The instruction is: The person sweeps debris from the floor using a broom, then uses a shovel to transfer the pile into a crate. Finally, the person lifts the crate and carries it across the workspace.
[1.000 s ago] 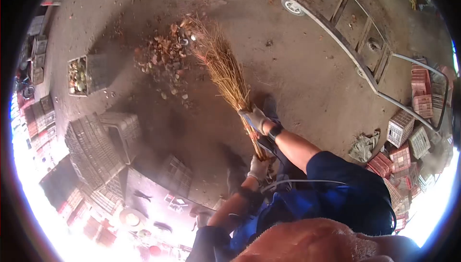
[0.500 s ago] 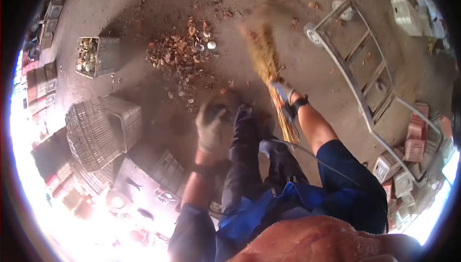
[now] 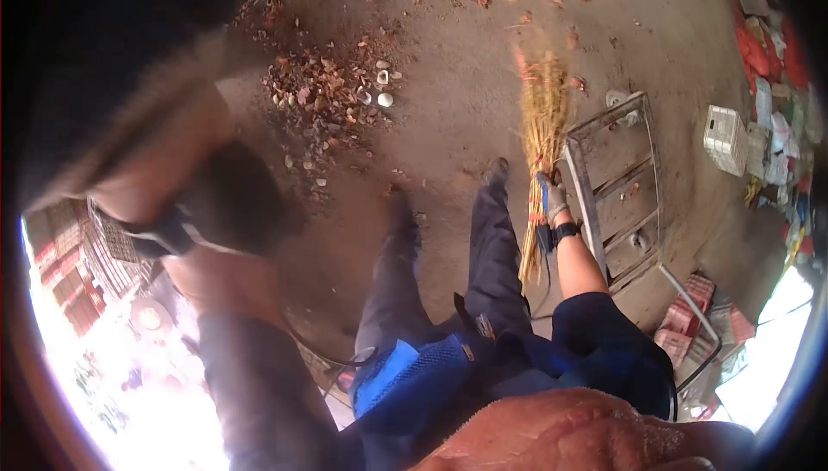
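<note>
Remote feed, I log: brown floor (image 3: pixel 457 135); metal cart (image 3: pixel 586 204); leafy debris heap (image 3: pixel 319 96); straw broom (image 3: pixel 545 117) between heap and cart, its bristle ends blurred. Right hand (image 3: pixel 554 199) wraps the broom below its bristles, I judge for one-handed balance. Left hand (image 3: pixel 168 130) looms blurred, blocking floor at left; grip: I cannot tell.

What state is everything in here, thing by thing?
Straw broom: held, bristles pointing forward
Right hand: gloved, closed around it
Left hand: close to the camera, blurred; grip unclear
Litter heap: loose, spreading out at its edges
Metal cart: nothing loaded on its frame
White crate: contents unclear
Red crates: bunched together
</note>
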Motion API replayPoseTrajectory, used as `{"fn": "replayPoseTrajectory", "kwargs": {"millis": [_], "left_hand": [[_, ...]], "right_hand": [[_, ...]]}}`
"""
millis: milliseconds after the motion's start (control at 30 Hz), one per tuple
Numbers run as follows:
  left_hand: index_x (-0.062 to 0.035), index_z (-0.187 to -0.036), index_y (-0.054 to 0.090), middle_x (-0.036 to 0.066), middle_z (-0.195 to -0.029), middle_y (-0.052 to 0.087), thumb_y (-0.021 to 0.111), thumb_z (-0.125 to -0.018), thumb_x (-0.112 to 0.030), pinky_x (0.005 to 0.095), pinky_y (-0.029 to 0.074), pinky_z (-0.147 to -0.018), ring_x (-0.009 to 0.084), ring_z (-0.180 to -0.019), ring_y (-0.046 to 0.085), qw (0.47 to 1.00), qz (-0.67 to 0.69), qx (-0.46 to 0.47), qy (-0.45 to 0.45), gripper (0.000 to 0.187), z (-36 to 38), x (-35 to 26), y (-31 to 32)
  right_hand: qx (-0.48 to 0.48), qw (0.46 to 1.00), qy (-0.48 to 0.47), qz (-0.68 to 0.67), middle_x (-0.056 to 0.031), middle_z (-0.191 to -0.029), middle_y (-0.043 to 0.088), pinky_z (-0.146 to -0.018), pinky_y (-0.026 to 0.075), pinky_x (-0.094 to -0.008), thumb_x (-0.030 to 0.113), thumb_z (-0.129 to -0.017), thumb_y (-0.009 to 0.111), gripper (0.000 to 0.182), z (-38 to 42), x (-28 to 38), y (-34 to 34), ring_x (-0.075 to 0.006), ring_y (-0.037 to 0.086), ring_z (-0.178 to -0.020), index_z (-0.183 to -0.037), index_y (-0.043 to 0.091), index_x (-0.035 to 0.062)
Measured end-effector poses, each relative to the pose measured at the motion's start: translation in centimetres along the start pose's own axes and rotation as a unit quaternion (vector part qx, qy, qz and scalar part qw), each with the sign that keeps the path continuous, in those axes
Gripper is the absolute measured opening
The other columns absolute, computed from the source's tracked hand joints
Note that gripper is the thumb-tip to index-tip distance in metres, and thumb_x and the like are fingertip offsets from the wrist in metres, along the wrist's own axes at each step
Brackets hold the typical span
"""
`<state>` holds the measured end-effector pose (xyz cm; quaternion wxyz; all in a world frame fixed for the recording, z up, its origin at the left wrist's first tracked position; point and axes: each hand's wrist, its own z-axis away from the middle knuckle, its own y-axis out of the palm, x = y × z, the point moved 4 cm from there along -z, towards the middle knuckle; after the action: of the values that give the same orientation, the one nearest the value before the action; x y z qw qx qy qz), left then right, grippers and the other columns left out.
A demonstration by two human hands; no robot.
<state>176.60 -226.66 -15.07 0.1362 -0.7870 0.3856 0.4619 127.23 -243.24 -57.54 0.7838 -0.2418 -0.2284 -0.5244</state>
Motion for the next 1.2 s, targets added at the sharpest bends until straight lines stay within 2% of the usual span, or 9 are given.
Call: {"fn": "replayPoseTrajectory", "kwargs": {"millis": [167,333,433,533,700,800,967,1033,1200], "left_hand": [[0.0050,-0.140,0.036,0.024,-0.120,0.062,0.056,-0.095,-0.028,0.0356,0.055,-0.084,0.0310,-0.095,0.068,0.968,-0.069,-0.133,-0.202,0.059,11.5,6.3,2.4],[0.0051,-0.138,0.039,0.023,-0.119,0.063,0.055,-0.095,-0.028,0.0360,0.054,-0.085,0.0304,-0.096,0.068,0.898,-0.104,-0.191,-0.382,0.056,19.5,12.4,7.9],[0.0051,-0.137,0.041,0.022,-0.118,0.063,0.055,-0.096,-0.029,0.0363,0.054,-0.086,0.0300,-0.096,0.068,0.871,-0.099,-0.197,-0.439,0.055,21.8,16.1,11.1],[0.0052,-0.135,0.043,0.022,-0.117,0.064,0.054,-0.096,-0.029,0.0366,0.053,-0.087,0.0296,-0.097,0.068,0.858,-0.089,-0.199,-0.465,0.053,21.9,19.9,13.9],[0.0053,-0.133,0.046,0.020,-0.115,0.065,0.054,-0.096,-0.029,0.0371,0.053,-0.089,0.0290,-0.097,0.067,0.869,-0.060,-0.178,-0.457,0.051,18.6,28.6,17.1],[0.0053,-0.131,0.048,0.020,-0.114,0.065,0.053,-0.096,-0.029,0.0373,0.052,-0.090,0.0286,-0.097,0.067,0.885,-0.031,-0.170,-0.431,0.049,13.5,33.7,19.4],[0.0054,-0.129,0.051,0.018,-0.113,0.066,0.053,-0.096,-0.029,0.0378,0.051,-0.092,0.0280,-0.098,0.067,0.928,0.032,-0.147,-0.341,0.048,-1.1,37.1,23.6],[0.0055,-0.128,0.052,0.018,-0.112,0.067,0.052,-0.096,-0.029,0.0380,0.051,-0.092,0.0278,-0.098,0.067,0.952,0.048,-0.141,-0.267,0.047,-6.6,35.9,23.8],[0.0056,-0.125,0.055,0.017,-0.111,0.068,0.052,-0.097,-0.030,0.0384,0.050,-0.094,0.0272,-0.099,0.067,0.989,0.005,-0.123,-0.083,0.046,-20.2,24.2,14.2]], "right_hand": [[-0.103,0.991,-0.080,0.011,-0.0061,-0.090,0.063,-0.053,0.051,-0.0390,0.036,-0.088,0.069,0.033,-9.1,5.0,-3.0,-0.0209,0.061,-0.063,-0.109,0.060,0.0112],[0.081,0.988,0.130,0.026,-0.0093,-0.077,0.063,-0.054,0.056,-0.0456,0.046,-0.087,0.065,0.036,-24.8,-0.9,-8.0,-0.0282,0.063,-0.061,-0.102,0.062,0.0132],[0.077,0.995,0.007,0.056,-0.0030,-0.076,0.060,-0.050,0.051,-0.0389,0.042,-0.084,0.074,0.043,-19.7,4.7,-3.9,-0.0184,0.056,-0.056,-0.109,0.061,0.0101],[0.055,0.963,0.201,0.173,-0.0073,-0.072,0.063,-0.047,0.051,-0.0372,0.036,-0.078,0.082,0.048,-14.6,10.1,-2.4,-0.0206,0.060,-0.053,-0.109,0.059,0.0081],[0.156,0.797,-0.222,0.539,-0.0218,-0.121,0.051,-0.091,0.041,-0.0405,0.037,-0.084,0.070,0.061,-14.2,14.8,-0.5,-0.0313,0.049,-0.111,-0.135,0.050,0.0099],[0.193,0.689,-0.131,0.686,-0.0271,-0.147,0.039,-0.115,0.029,-0.0417,0.037,-0.086,0.065,0.069,-12.5,16.1,-2.7,-0.0370,0.037,-0.138,-0.146,0.042,0.0124],[0.109,0.959,0.027,0.261,-0.0114,-0.104,0.058,-0.065,0.044,-0.0361,0.025,-0.086,0.069,0.051,-15.0,16.5,-6.5,-0.0240,0.055,-0.083,-0.131,0.052,0.0079],[0.072,0.991,-0.011,0.113,-0.0053,-0.084,0.064,-0.043,0.049,-0.0327,0.018,-0.088,0.069,0.042,-17.5,19.3,-5.3,-0.0178,0.061,-0.059,-0.126,0.054,0.0094],[-0.021,0.999,0.027,-0.003,-0.0067,-0.078,0.066,-0.049,0.054,-0.0370,0.021,-0.086,0.075,0.028,-27.5,24.5,-2.3,-0.0203,0.064,-0.059,-0.100,0.061,0.0025]]}}
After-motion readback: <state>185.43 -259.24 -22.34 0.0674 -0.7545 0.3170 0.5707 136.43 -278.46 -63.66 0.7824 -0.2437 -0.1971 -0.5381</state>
